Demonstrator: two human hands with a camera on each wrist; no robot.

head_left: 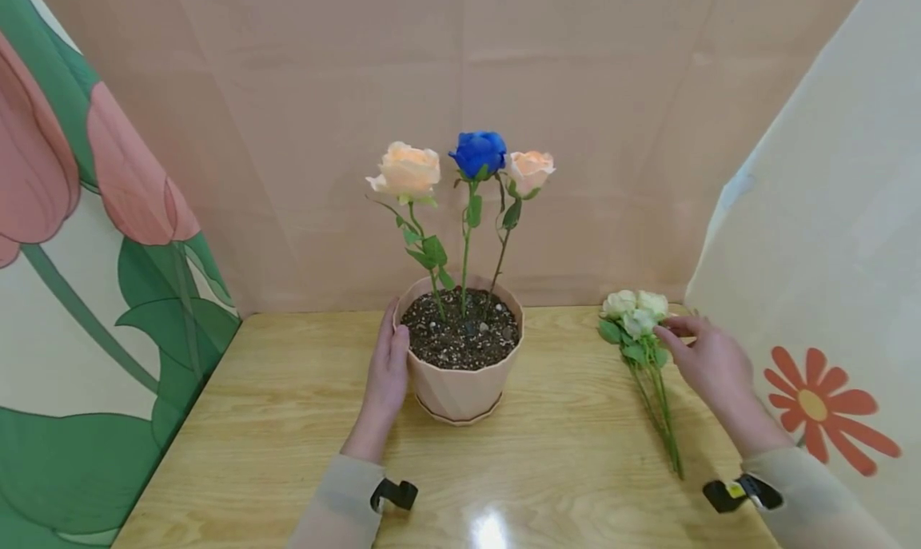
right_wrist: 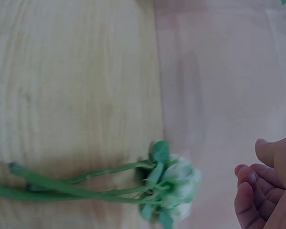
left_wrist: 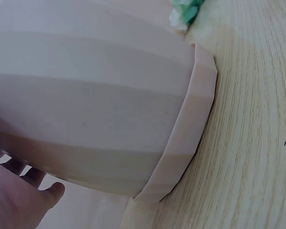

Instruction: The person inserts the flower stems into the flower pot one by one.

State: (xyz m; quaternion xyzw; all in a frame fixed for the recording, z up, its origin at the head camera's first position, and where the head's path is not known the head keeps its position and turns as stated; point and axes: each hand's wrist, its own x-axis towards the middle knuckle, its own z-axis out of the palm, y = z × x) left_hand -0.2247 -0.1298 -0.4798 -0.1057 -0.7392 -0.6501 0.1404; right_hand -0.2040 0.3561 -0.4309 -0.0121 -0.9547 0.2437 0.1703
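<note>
A pink faceted flowerpot (head_left: 460, 385) full of dark soil (head_left: 460, 337) holds a large peach rose (head_left: 408, 171), a blue rose (head_left: 479, 154) and a smaller peach rose (head_left: 531, 172), all upright. Along the pot's left side rests my left hand (head_left: 387, 365), fingers reaching up to the rim; the left wrist view has its thumb (left_wrist: 52, 194) beside the pot wall. White roses (head_left: 639, 313) with green stems (head_left: 662, 413) lie bunched on the table to the right. Close by the blooms is my right hand (head_left: 712, 365), its fingers loosely bent and holding nothing in the right wrist view.
A matching saucer (head_left: 460, 417) sits under the pot on the wooden table (head_left: 568, 469). Behind rises a pink cloth backdrop (head_left: 324, 93). Printed panels flank the table, one with tulips (head_left: 137, 173) at left, one with a red flower (head_left: 827, 409) at right.
</note>
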